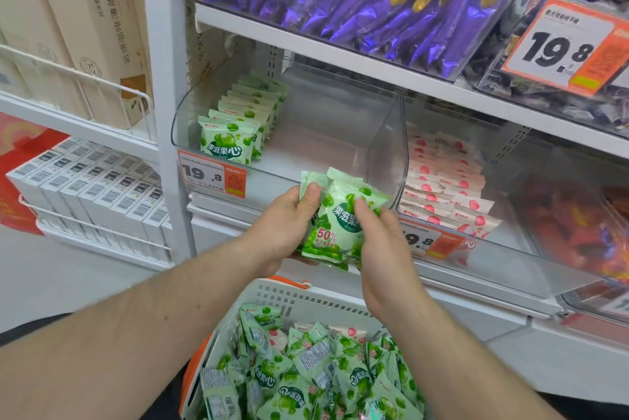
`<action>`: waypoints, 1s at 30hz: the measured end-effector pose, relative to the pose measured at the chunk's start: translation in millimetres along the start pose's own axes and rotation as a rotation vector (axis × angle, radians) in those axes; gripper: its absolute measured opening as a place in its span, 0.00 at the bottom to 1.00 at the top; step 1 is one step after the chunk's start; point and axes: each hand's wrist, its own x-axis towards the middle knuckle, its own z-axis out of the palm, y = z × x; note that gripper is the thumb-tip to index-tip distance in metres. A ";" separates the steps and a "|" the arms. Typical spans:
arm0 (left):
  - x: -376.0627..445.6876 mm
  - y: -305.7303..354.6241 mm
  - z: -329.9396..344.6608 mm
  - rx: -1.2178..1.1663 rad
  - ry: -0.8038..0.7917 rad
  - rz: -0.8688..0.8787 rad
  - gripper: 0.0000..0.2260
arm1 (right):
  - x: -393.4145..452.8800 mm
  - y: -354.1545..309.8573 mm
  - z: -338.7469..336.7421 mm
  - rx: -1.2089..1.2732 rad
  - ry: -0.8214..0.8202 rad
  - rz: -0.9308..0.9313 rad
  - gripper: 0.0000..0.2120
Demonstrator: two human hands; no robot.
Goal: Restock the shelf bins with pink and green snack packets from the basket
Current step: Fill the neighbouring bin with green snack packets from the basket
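Nearest the camera, a white basket [269, 297] with orange trim holds a loose heap of green packets [306, 375], with a few pink packets [347, 333] showing near its far wall. Above the basket, both hands hold a small stack of green packets [335, 219] in front of the shelf. The left hand [282, 225] grips the stack's left side, thumb on the front and fingers curled behind. The right hand [381, 242] pinches the front packet from the right. Beyond them, the clear left bin [384, 134] contains one upright row of green packets [245, 120] along its left side. The adjoining right bin [510, 246] is packed with pink packets [446, 188]. On the shelf above, another bin holds purple wrappers [391, 8].
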 end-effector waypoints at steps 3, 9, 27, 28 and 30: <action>-4.7 1.8 4.3 -0.037 0.013 0.025 0.12 | 1.4 2.0 9.2 -0.140 0.011 -0.028 0.22; -9.2 11.7 -3.8 0.090 -0.205 -0.085 0.28 | 7.7 -10.2 12.4 -0.160 0.096 -0.178 0.10; -10.1 34.6 -28.3 0.205 -0.162 0.192 0.29 | 4.2 -27.3 23.1 -0.377 -0.187 -0.314 0.13; -10.0 35.3 -28.6 0.213 -0.154 0.194 0.28 | 6.5 -27.1 23.0 -0.386 -0.185 -0.319 0.14; -7.7 37.0 -32.2 0.224 -0.139 0.191 0.27 | 14.1 -28.1 21.4 -0.447 -0.168 -0.311 0.21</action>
